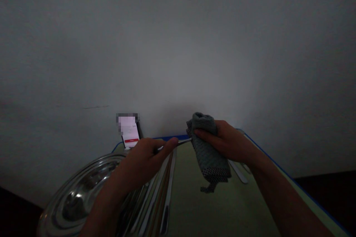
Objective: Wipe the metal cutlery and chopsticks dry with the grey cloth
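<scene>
A metal bowl (80, 194) sits at your left. Your left hand (148, 159), above a row of utensils (167, 192), grips a slim metal utensil (184, 142); its end reaches the gray cloth (210, 152) clasped in your right hand (230, 140).

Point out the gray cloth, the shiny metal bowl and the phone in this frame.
Gray cloth (209, 156): head view, on the middle of its bunched front.
Metal bowl (83, 189): head view, on its inner wall.
Phone (130, 130): head view, on its lit screen.
</scene>
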`<state>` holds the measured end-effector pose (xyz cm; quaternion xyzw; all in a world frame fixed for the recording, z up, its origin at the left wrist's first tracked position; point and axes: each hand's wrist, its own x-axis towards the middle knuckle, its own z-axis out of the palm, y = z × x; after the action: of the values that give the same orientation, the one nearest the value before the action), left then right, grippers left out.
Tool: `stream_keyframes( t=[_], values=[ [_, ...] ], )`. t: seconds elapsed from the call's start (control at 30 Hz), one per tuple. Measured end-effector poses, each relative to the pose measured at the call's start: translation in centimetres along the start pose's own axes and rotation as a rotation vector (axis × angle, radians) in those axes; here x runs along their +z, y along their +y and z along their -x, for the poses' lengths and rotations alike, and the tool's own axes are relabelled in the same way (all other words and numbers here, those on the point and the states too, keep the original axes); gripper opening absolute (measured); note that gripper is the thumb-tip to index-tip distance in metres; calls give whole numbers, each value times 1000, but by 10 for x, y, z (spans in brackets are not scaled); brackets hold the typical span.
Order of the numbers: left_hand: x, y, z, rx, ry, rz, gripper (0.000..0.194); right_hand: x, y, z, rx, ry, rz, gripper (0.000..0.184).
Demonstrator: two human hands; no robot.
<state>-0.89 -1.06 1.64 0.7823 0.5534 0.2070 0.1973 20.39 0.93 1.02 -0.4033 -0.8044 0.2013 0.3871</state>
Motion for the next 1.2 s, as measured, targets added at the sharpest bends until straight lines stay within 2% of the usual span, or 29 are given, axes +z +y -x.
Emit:
stream_keyframes(
  t=[0.23,0.37,0.43,0.53,0.6,0.77,0.83,0.9,1.0,1.1,1.2],
  values=[
    [-3,-3,-1,52,61,10,50,5,0,-1,-25,88,-47,27],
    [-8,-5,-1,75,124,2,48,16,-1,-3,56,178,-223,30],
    [-10,-5,-1,62,147,-13,49,25,0,-5,104,233,-306,33],
    [-11,-5,-2,-10,168,-54,52,34,3,-7,128,291,-312,31],
    [-12,-5,-3,-46,149,-98,53,33,6,-7,95,236,-273,27],
    [-12,-6,2,4,45,-155,53,9,7,0,-16,-201,-193,20],
    [-13,-7,4,41,13,-135,54,2,6,3,-35,-256,-182,20],
    [-15,-8,6,53,-7,-107,53,1,4,4,-38,-218,-203,21],
    [-17,-11,5,22,2,-62,53,10,4,1,-23,-81,-279,21],
    [-17,-12,2,-11,48,-27,54,23,6,-2,63,115,-371,27],
    [-13,-11,-1,1,74,20,52,30,6,-4,128,198,-431,31]
  ],
)
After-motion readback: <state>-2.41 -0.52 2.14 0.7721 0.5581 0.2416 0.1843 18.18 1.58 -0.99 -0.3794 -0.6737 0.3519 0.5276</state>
